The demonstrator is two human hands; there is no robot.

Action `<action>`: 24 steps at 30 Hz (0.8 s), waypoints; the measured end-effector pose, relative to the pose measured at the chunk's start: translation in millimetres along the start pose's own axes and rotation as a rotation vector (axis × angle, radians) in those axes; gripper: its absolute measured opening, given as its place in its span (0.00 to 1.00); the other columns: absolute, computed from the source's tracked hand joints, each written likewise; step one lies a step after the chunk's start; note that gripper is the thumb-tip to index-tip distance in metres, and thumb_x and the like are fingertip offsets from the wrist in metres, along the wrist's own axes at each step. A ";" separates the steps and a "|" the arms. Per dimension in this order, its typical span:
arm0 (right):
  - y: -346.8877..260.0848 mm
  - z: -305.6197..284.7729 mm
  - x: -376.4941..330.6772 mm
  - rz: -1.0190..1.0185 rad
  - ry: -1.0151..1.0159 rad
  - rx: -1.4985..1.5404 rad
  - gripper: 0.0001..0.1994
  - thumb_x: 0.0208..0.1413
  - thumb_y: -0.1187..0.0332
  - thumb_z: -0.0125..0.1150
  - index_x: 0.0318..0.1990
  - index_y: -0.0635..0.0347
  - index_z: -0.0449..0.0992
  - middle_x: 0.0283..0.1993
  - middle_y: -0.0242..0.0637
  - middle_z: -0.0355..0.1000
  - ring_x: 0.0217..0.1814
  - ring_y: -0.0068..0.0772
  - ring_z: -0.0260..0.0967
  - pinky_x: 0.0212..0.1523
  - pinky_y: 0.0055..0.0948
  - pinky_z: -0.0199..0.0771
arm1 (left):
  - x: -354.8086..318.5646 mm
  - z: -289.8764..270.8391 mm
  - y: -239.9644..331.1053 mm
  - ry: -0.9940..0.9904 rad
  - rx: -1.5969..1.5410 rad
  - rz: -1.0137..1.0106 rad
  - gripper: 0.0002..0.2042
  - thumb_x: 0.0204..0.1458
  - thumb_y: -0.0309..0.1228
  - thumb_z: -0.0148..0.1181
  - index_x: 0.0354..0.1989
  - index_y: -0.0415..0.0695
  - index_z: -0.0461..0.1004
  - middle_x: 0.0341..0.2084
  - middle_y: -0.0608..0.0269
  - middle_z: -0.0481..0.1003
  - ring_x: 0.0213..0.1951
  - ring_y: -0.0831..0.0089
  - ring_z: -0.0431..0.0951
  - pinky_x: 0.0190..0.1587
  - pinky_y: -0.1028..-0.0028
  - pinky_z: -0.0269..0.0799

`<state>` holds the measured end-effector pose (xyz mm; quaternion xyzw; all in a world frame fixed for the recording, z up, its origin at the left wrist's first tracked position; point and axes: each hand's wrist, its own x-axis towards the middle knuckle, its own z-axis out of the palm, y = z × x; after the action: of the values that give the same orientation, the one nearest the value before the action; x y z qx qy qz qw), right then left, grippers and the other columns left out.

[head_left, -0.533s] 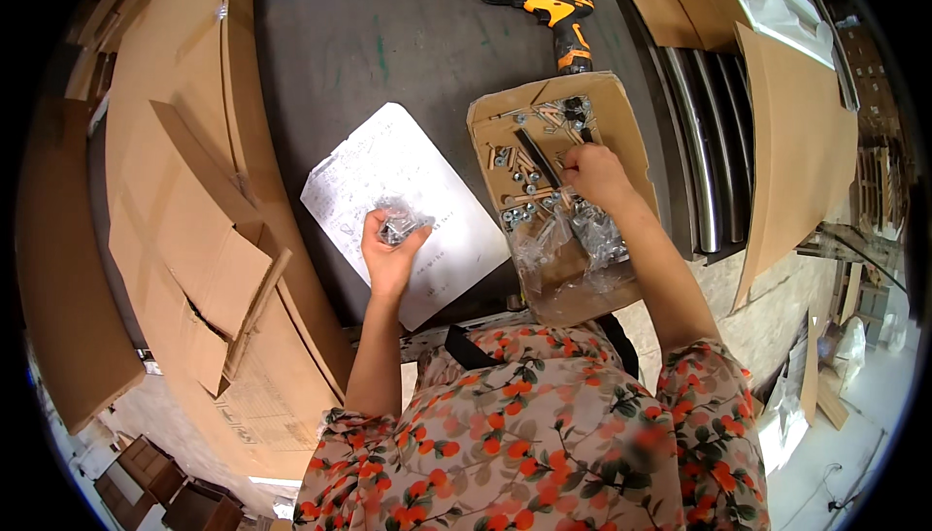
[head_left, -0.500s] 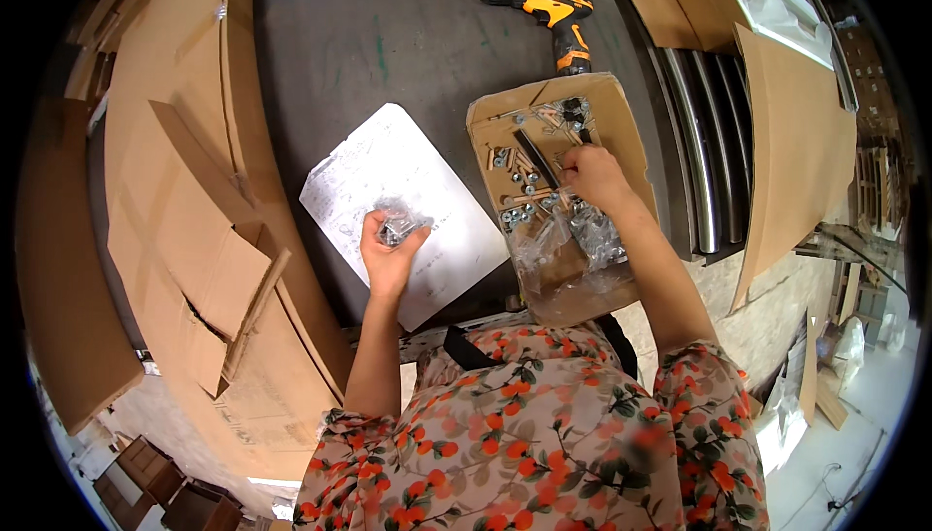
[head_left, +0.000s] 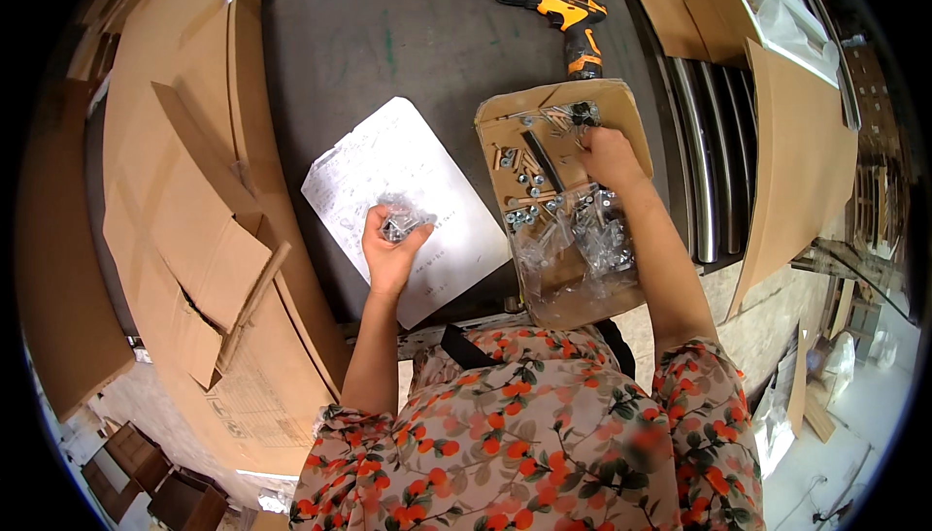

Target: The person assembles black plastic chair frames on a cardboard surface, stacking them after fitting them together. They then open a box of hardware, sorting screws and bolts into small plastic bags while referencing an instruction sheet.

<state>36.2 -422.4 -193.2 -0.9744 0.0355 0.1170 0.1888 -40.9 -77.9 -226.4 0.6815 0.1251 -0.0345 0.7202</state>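
Note:
My left hand (head_left: 391, 254) is closed round a small clear plastic bag (head_left: 401, 217) above a handwritten sheet of paper (head_left: 442, 269). What lies inside the bag is too blurred to tell. Over the right side of a shallow cardboard box (head_left: 553, 306), my right hand (head_left: 614, 158) is bent with its fingertips drawn together among the hardware; whatever they grip is hidden. Loose bolts and round metal fittings (head_left: 529, 179), wooden dowels (head_left: 515, 159) and a dark narrow strip (head_left: 544, 160) lie in the box. Crumpled clear plastic bags (head_left: 592, 240) fill its near part.
An orange and black cordless drill (head_left: 573, 16) lies on the dark tabletop (head_left: 427, 26) beyond the box. Large cardboard pieces (head_left: 180, 172) line the left side. Shiny metal rollers (head_left: 701, 172) and another cardboard sheet (head_left: 791, 162) stand to the right.
My right hand has moved slightly farther away and to the right inside the box, uncovering more of the plastic bags. My left hand stays over the paper with its bag.

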 end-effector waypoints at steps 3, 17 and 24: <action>-12.0 -20.3 -5.4 0.086 0.024 0.186 0.08 0.45 0.72 0.58 0.33 0.66 0.74 0.29 0.49 0.73 0.33 0.48 0.72 0.36 0.37 0.71 | -0.4 -0.2 2.5 0.014 0.013 0.014 0.17 0.35 0.21 0.68 0.33 0.42 0.66 0.29 0.68 0.70 0.32 0.80 0.69 0.37 0.79 0.68; -12.3 -3.7 14.8 -0.180 0.050 -0.189 0.06 0.46 0.73 0.54 0.32 0.61 0.75 0.37 0.47 0.72 0.41 0.50 0.70 0.42 0.43 0.70 | -1.8 1.5 5.9 0.011 0.032 -0.008 0.17 0.35 0.19 0.67 0.33 0.42 0.66 0.29 0.68 0.71 0.32 0.80 0.71 0.36 0.79 0.68; -2.1 -9.3 4.9 -0.033 0.034 0.240 0.08 0.48 0.69 0.57 0.35 0.61 0.76 0.29 0.48 0.73 0.34 0.47 0.72 0.36 0.37 0.70 | -2.8 2.2 8.7 0.004 0.034 -0.003 0.17 0.36 0.19 0.67 0.34 0.41 0.66 0.30 0.68 0.71 0.32 0.81 0.71 0.36 0.79 0.69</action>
<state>43.2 -424.0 -185.2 -0.9471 0.0364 0.0925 0.3051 -41.3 -79.9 -217.2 0.6936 0.1270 -0.0365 0.7082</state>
